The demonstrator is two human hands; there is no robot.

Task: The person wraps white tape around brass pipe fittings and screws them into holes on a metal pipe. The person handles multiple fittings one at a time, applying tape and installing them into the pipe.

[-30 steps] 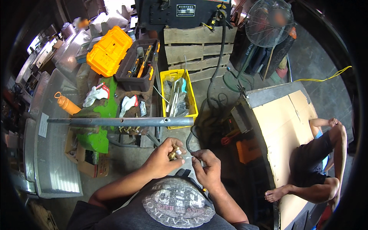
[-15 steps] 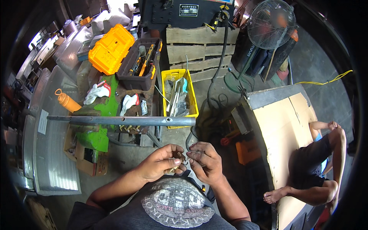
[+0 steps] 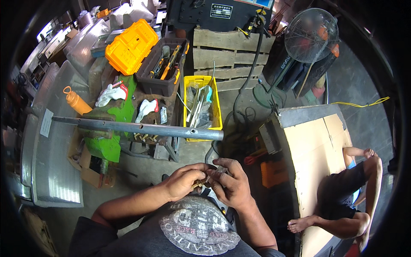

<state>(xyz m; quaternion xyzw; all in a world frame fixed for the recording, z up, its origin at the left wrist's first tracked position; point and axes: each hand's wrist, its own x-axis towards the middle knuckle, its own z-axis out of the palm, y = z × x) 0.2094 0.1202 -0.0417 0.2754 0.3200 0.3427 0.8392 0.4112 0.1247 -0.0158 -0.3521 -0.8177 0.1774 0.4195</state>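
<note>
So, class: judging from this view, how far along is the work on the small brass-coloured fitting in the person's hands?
Done: the grey metal pipe already lies clamped across the green vise, and the black toolbox stands open. In hand: left hand and right hand meet around a small brass-coloured fitting, too small to make out. Left: the fitting is not yet on the pipe, whose near end is bare.
</note>
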